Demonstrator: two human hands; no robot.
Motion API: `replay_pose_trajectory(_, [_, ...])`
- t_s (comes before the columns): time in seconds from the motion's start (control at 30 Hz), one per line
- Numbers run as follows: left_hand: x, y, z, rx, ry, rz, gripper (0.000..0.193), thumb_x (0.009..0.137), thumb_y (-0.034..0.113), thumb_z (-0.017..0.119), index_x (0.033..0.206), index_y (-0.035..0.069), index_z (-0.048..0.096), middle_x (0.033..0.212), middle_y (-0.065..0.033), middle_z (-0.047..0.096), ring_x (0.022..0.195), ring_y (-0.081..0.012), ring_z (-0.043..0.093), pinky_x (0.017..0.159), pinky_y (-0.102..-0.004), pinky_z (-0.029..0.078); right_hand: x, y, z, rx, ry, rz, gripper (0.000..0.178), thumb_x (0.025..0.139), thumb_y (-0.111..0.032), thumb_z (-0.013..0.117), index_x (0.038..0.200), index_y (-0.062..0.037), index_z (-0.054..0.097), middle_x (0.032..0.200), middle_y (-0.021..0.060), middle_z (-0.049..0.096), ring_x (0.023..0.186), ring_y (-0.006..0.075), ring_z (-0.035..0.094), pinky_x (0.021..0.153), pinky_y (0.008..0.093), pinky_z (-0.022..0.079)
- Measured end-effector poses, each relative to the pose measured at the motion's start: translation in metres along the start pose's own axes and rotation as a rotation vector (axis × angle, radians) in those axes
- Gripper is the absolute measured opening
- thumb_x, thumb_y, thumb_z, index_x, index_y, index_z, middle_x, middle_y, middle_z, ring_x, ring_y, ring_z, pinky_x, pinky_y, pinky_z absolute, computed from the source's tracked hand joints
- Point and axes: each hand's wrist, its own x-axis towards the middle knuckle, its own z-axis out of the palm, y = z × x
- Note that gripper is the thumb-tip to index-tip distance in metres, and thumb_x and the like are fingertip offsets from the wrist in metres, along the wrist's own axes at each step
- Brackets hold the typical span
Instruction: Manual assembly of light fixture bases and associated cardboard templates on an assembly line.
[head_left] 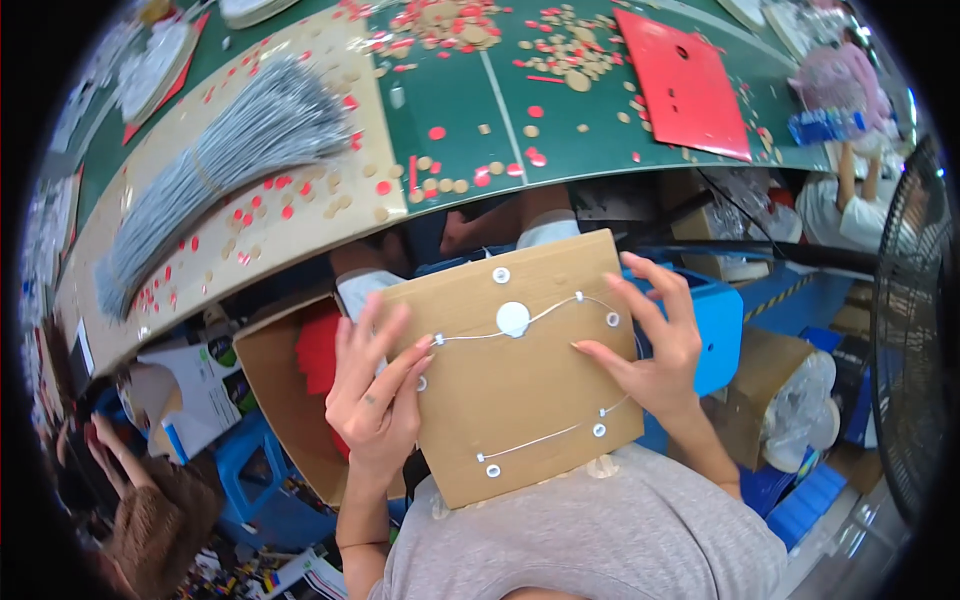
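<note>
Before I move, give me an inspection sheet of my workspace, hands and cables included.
Surface: green table, tan sheet over its left part.
Job's things: cardboard panel bearing a white disc and small washers.
Clutter: scattered red and tan discs; grey strand bundle on the tan sheet; red sheet to the right.
Grips: left grip at a white clip, contact unclear; right grip open over the panel's right side.
Cables: thin white cord on the panel; black cable below the table's right side.
Surroundings: black fan at right; open box at left; other people nearby.
</note>
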Motion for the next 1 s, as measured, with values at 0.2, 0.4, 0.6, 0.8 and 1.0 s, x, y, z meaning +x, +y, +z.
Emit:
replay_pose_trajectory(0.2, [0.014,-0.003,0.008,-0.055,-0.034,0.174,0.009,0.083,-0.015,0.066,0.088,-0.007,0.066,0.101,-0.0189,0.074,0.104,-0.0378,0.073,0.098,-0.0564,0.055,-0.065,-0.013,0.003,0.308,0.171,0.557,0.050,0.072,-0.004,0.087,0.119,0.0033,0.071,0.124,0.0187,0.071,0.110,0.0278,0.071,0.088,0.0335,0.057])
replay_pose_trajectory(0.4, [0.000,-0.007,0.010,-0.109,0.069,0.254,0.007,0.096,-0.011,0.051,0.092,-0.008,0.055,0.093,-0.0213,0.065,0.100,-0.0424,0.072,0.099,-0.0550,0.055,-0.063,-0.016,0.003,0.186,0.163,0.374,0.051,0.072,0.000,0.084,0.121,0.0032,0.071,0.132,0.0194,0.066,0.114,0.0301,0.069,0.092,0.0347,0.057])
replay_pose_trajectory(0.6, [0.006,-0.005,0.009,-0.114,0.140,0.139,0.010,0.099,-0.005,0.051,0.093,-0.010,0.057,0.097,-0.0222,0.066,0.103,-0.0412,0.071,0.093,-0.0477,0.058,-0.066,-0.013,0.002,0.290,0.094,0.341,0.048,0.072,0.001,0.083,0.118,-0.0005,0.073,0.138,0.0186,0.063,0.116,0.0279,0.067,0.091,0.0340,0.057])
replay_pose_trajectory(0.8, [0.018,0.005,0.009,-0.130,0.007,0.030,0.022,0.104,0.001,0.048,0.091,-0.010,0.062,0.106,-0.0214,0.072,0.106,-0.0339,0.072,0.086,-0.0369,0.058,-0.060,-0.006,-0.001,0.403,0.056,0.343,0.048,0.072,-0.001,0.081,0.120,-0.0049,0.074,0.139,0.0168,0.062,0.115,0.0303,0.065,0.097,0.0376,0.053])
replay_pose_trajectory(1.0, [0.007,0.004,0.023,-0.586,0.154,-0.202,0.034,0.110,0.013,0.040,0.084,-0.005,0.052,0.089,-0.0138,0.061,0.076,-0.0244,0.068,0.073,-0.0343,0.059,-0.061,-0.002,0.001,0.373,-0.035,0.305,0.052,0.072,-0.004,0.080,0.123,-0.0078,0.074,0.139,0.0190,0.062,0.114,0.0307,0.062,0.100,0.0392,0.051])
